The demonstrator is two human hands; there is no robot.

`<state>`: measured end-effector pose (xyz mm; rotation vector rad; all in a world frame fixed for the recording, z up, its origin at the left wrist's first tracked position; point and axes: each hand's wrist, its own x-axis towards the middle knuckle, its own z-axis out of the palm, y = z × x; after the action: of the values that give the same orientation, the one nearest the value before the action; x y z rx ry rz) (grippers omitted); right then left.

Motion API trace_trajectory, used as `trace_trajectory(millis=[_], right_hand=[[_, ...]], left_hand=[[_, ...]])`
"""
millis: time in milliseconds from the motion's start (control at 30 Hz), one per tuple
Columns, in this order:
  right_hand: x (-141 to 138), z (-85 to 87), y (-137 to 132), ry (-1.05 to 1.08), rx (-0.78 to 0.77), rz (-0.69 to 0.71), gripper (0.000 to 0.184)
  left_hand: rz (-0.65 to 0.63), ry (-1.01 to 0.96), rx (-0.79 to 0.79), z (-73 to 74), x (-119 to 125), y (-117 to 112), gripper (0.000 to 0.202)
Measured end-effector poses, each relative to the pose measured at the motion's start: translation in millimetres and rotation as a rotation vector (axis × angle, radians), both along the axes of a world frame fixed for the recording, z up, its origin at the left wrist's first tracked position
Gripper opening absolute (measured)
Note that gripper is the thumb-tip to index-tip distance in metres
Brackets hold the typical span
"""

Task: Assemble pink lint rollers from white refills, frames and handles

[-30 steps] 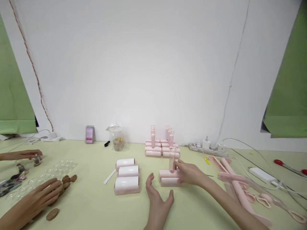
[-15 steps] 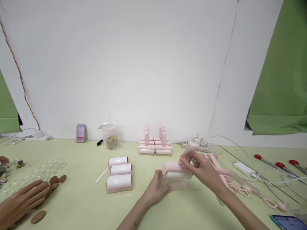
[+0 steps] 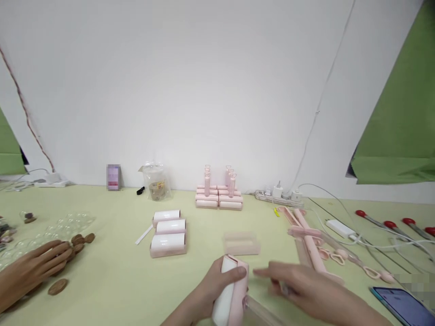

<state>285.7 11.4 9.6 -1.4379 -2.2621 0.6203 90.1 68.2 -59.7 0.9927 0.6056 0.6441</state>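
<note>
My left hand (image 3: 214, 286) grips a pink lint roller (image 3: 228, 302) with a white roll, lifted near the table's front edge. Its clear handle (image 3: 260, 312) runs down to the right, under my right hand (image 3: 306, 292). That hand is blurred, its fingers pointing left toward the roller; whether it grips the handle is unclear. An open pink case (image 3: 241, 244) lies on the table just behind the roller.
Three white rolls in pink cases (image 3: 168, 231) lie left of centre. Stacked pink rollers (image 3: 219, 197) stand at the back, with pink handles (image 3: 309, 240), a power strip (image 3: 278, 197) and a phone (image 3: 401, 305) to the right. A co-worker's hand (image 3: 30, 271) rests by brown pieces (image 3: 57, 286).
The roller has come out of its pink case and toward me in my left hand. The case stays on the table. My right hand dropped low beside the roller.
</note>
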Motion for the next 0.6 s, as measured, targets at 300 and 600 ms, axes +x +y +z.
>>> trace_trajectory(millis=[300,600], right_hand=[[2.1,-15.0,-2.9,0.580,0.365,-0.281,0.055],[-19.9,-32.0,-18.4,0.524,0.583,-0.109,0.034]], left_hand=[[0.107,0.296,0.213,-2.6,13.6,-14.0,0.022],[0.192,0.303,0.332,-4.5,16.4,-13.9,0.024]])
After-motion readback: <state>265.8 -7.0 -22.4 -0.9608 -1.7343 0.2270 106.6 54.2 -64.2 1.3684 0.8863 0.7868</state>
